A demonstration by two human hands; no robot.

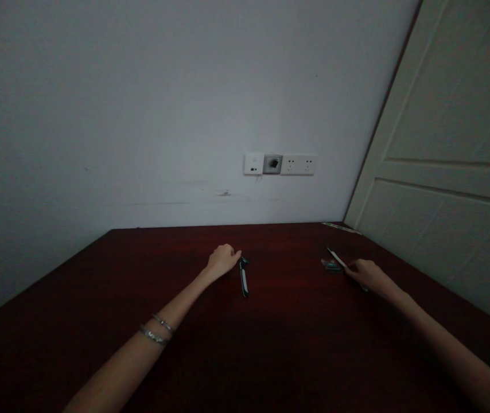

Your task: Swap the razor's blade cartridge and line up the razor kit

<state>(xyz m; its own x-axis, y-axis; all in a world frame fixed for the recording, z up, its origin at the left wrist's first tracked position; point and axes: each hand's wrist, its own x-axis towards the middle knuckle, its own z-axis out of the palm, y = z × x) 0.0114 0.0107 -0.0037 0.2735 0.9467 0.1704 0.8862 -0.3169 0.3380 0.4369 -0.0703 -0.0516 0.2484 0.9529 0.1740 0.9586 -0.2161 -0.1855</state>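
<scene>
We hold our left hand [224,261], loosely curled, just below the centre; our right hand [368,274] pinches at lower right.

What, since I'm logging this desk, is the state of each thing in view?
Razor-like tool: lying, head end by left hand; grip unclear
Stick: held in right hand
Plastic pack: lying by stick; open or sealed unclear
Wall sockets: nothing plugged in
Bracelets: worn on left forearm
Door: shut or ajar unclear

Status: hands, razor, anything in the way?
Left hand beside razor, contact unclear. Right hand holds white tool. Razor on table. In the way: maybe packet, near right hand.
</scene>
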